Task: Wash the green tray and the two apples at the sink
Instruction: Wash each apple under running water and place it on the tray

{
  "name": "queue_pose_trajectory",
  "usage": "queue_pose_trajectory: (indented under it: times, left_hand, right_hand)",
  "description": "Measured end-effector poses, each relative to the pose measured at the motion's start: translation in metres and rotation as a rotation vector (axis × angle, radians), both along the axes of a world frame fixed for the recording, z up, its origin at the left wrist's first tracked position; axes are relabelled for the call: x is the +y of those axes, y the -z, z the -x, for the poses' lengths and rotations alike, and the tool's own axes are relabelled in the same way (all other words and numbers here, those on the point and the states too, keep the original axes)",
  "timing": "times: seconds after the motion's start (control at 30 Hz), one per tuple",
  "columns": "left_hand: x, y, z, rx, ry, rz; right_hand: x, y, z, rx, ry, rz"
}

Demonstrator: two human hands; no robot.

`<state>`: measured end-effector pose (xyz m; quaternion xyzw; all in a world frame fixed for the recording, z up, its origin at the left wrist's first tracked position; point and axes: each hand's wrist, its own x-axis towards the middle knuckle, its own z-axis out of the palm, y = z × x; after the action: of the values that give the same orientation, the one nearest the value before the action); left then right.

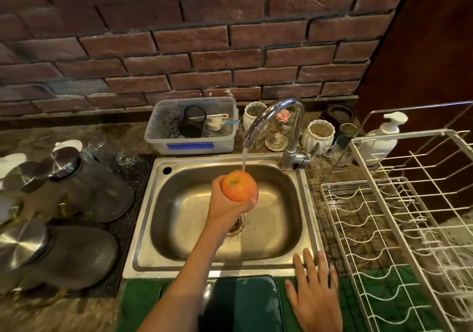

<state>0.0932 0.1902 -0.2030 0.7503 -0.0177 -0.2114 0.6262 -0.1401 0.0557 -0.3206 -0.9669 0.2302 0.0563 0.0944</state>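
under the running faucet (275,124), above the sink (179,262) drain, the left hand (227,203) grips one apple (239,185) from below, fingers curled round it. risk noted: the wet fruit could slip from this grip and drop into the basin, bruising. the right hand (313,290) lies flat, fingers spread, on the sink's near rim, holding nothing. the green tray (243,303) sits just left of that hand. second apple not in view.
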Motion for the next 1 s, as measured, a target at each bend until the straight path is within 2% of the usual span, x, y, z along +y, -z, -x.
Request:
queue_pose_trajectory:
  times: [0.23, 0.63, 1.0]
  left_hand:
    - [0.02, 0.005, 0.054, -0.137, 0.029, -0.109]
    - [0.072, 0.032, 0.172, -0.043, 0.194, -0.305]
    - [0.101, 0.051, 0.215, -0.012, 0.278, -0.419]
  right_hand:
    - [0.0, -0.004, 0.003, 0.029, -0.028, 0.072]
    - [0.0, 0.008, 0.01, 0.024, -0.045, 0.08]
    - [-0.001, 0.011, 0.011, 0.016, -0.035, 0.065]
